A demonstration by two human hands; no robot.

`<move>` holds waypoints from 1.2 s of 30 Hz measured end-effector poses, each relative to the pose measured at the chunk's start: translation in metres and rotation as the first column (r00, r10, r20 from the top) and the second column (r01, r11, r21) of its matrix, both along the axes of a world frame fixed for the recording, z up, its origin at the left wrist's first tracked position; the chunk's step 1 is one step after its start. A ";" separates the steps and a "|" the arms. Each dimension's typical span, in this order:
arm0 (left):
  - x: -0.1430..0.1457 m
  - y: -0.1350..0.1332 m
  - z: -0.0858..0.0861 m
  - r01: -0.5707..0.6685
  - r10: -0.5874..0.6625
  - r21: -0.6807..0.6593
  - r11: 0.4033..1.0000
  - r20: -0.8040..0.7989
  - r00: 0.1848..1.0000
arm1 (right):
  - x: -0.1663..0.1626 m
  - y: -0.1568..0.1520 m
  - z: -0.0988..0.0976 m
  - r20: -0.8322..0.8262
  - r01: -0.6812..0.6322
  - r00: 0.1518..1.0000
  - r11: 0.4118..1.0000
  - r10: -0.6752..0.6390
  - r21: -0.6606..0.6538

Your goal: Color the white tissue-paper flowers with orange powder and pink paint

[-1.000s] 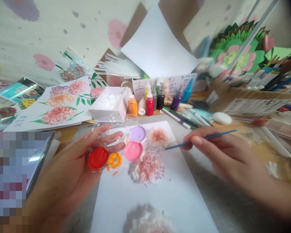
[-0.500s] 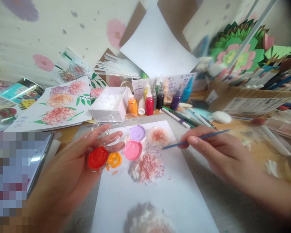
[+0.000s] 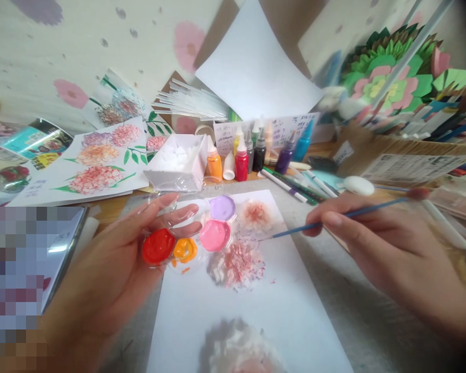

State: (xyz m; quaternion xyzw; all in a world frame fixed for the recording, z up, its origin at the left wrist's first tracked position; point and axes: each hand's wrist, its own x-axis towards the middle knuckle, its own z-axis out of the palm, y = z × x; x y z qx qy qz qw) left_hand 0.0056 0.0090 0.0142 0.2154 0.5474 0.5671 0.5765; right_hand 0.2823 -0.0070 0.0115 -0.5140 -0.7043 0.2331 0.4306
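Observation:
My left hand [image 3: 140,248] holds up a clear plastic paint palette [image 3: 196,267] over the left side of a white sheet [image 3: 190,316]. Its wells carry red paint [image 3: 158,246], orange paint [image 3: 184,250], pink paint [image 3: 215,235] and lilac paint [image 3: 222,208]. Between thumb and fingers of my right hand [image 3: 357,243] is a thin blue paintbrush [image 3: 299,229], its tip pointing left above the sheet. On the sheet are a reddish flower [image 3: 255,213], a pink-and-white ruffled flower [image 3: 241,263] and a mostly white flower [image 3: 243,349] at the near edge.
Paint bottles [image 3: 241,163] stand behind the sheet, beside a white box [image 3: 174,166] of white pieces. Finished flower pictures [image 3: 97,178] lie at left. Pens [image 3: 283,185] and a cardboard box [image 3: 404,155] of brushes are at right. A pixelated area covers the lower left.
My right hand has moved a little to the right with the paintbrush, its tip drawing away from the palette. My left hand keeps the palette in nearly the same place.

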 end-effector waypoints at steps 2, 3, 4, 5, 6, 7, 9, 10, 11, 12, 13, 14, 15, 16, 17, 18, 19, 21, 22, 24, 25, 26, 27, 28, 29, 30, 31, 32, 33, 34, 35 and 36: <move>0.002 0.000 0.001 -0.036 0.035 -0.013 0.999 -0.077 0.996 | 0.000 -0.001 0.000 0.014 -0.014 1.000 1.000 0.014 -0.016; 0.002 0.000 0.002 -0.047 0.045 -0.014 0.999 -0.095 0.994 | 0.001 -0.002 0.000 -0.001 -0.004 1.000 1.000 0.004 -0.014; 0.003 0.000 0.002 -0.046 0.044 -0.013 0.999 -0.095 0.995 | 0.002 -0.002 -0.001 -0.017 0.007 1.000 1.000 -0.008 -0.013; 0.003 0.001 0.002 -0.039 0.038 -0.007 0.999 -0.091 0.995 | 0.002 -0.002 -0.001 -0.033 0.018 0.999 1.000 -0.019 -0.011; 0.003 0.001 0.002 -0.027 0.027 -0.001 1.000 -0.089 0.996 | 0.002 -0.003 -0.002 -0.044 0.021 0.999 1.000 -0.021 -0.009; 0.002 0.001 0.001 -0.021 0.021 0.007 1.000 -0.091 0.996 | 0.002 -0.003 -0.003 -0.047 0.011 0.999 1.000 -0.012 -0.019; 0.001 0.001 0.000 -0.025 0.026 0.008 1.000 -0.104 0.994 | 0.000 -0.002 -0.003 -0.046 -0.022 0.999 0.999 0.020 -0.048; 0.001 0.001 -0.001 -0.029 0.030 0.009 1.000 -0.110 0.993 | -0.002 -0.002 -0.003 -0.050 -0.035 0.998 0.998 0.032 -0.057; 0.001 0.001 -0.001 -0.031 0.031 0.007 1.000 -0.115 0.993 | -0.003 -0.001 -0.003 -0.057 -0.040 0.998 0.997 0.037 -0.061; 0.001 0.001 -0.001 -0.031 0.032 0.007 0.999 -0.120 0.992 | -0.004 -0.001 -0.002 -0.064 -0.039 0.997 0.997 0.036 -0.060; 0.000 0.001 -0.001 -0.030 0.031 0.008 1.000 -0.124 0.992 | -0.004 -0.001 -0.002 -0.068 -0.034 0.997 0.998 0.030 -0.055; 0.000 0.001 -0.001 -0.029 0.030 0.006 1.000 -0.129 0.991 | -0.004 -0.001 -0.002 -0.069 -0.029 0.997 0.998 0.025 -0.048; 0.000 0.001 -0.001 -0.026 0.026 0.002 1.000 -0.134 0.991 | -0.004 -0.001 -0.003 -0.064 -0.030 0.998 0.999 0.027 -0.041; 0.000 0.000 -0.001 -0.026 0.025 -0.001 1.000 -0.138 0.990 | -0.003 -0.002 -0.003 -0.055 -0.033 0.998 0.999 0.031 -0.030; 0.000 0.000 -0.001 -0.023 0.022 -0.005 1.000 -0.141 0.990 | -0.003 -0.002 -0.003 -0.039 -0.041 0.998 0.999 0.040 -0.019; -0.001 0.000 -0.001 -0.015 0.014 -0.009 1.000 -0.140 0.990 | -0.002 -0.002 -0.003 -0.020 -0.050 0.999 0.999 0.050 -0.007; -0.001 0.001 -0.002 -0.007 0.005 -0.011 1.000 -0.137 0.991 | -0.002 -0.002 -0.003 -0.003 -0.055 0.998 0.998 0.055 0.001; -0.002 0.001 -0.002 0.013 -0.015 -0.013 1.000 -0.128 0.992 | -0.001 -0.003 -0.002 0.007 -0.054 0.999 0.999 0.054 0.007; -0.002 0.001 -0.002 0.022 -0.024 -0.018 1.000 -0.126 0.992 | 0.000 -0.003 -0.002 -0.003 -0.050 0.999 0.999 0.050 0.005; -0.002 0.001 -0.002 0.032 -0.035 -0.019 0.999 -0.129 0.991 | 0.000 -0.003 -0.003 -0.031 -0.043 0.999 0.999 0.043 -0.005; -0.001 0.001 -0.001 0.032 -0.034 -0.021 0.999 -0.136 0.990 | 0.001 -0.002 -0.004 -0.034 -0.046 0.998 0.999 0.045 -0.015; -0.001 0.001 -0.001 0.029 -0.031 -0.019 0.999 -0.144 0.989 | 0.001 -0.002 -0.004 -0.027 -0.052 0.998 0.998 0.051 -0.026; -0.001 0.001 0.000 0.025 -0.028 -0.017 1.000 -0.150 0.988 | 0.001 -0.002 -0.005 -0.014 -0.057 0.998 0.998 0.056 -0.034; 0.000 0.001 0.000 0.025 -0.028 -0.020 0.999 -0.148 0.989 | 0.002 -0.002 -0.006 -0.001 -0.060 0.998 0.997 0.060 -0.038; 0.000 0.001 0.001 0.024 -0.028 -0.025 0.999 -0.144 0.989 | 0.002 -0.002 -0.007 0.006 -0.060 0.998 0.997 0.060 -0.040; 0.000 0.000 0.001 0.025 -0.028 -0.027 0.999 -0.141 0.990 | 0.002 -0.002 -0.007 0.004 -0.056 0.998 0.998 0.056 -0.037; 0.000 0.000 0.001 0.022 -0.025 -0.026 0.999 -0.139 0.990 | 0.002 -0.002 -0.008 -0.005 -0.049 0.999 0.998 0.049 -0.035; 0.001 0.000 0.002 0.022 -0.025 -0.024 0.999 -0.138 0.990 | 0.002 -0.002 -0.008 -0.013 -0.044 0.999 0.998 0.043 -0.039; 0.001 0.000 0.002 0.024 -0.026 -0.021 0.999 -0.137 0.990 | 0.002 -0.001 -0.008 -0.014 -0.045 0.999 0.998 0.044 -0.043; 0.001 -0.001 0.002 0.031 -0.033 -0.014 0.999 -0.131 0.991 | 0.002 -0.001 -0.007 -0.011 -0.050 0.999 0.998 0.049 -0.044; 0.001 -0.001 0.002 0.039 -0.039 -0.008 0.999 -0.123 0.992 | 0.002 -0.001 -0.007 -0.006 -0.054 0.999 0.998 0.054 -0.043; 0.001 -0.002 0.002 0.039 -0.039 -0.003 0.999 -0.113 0.993 | 0.002 -0.001 -0.006 -0.001 -0.054 0.999 0.998 0.054 -0.034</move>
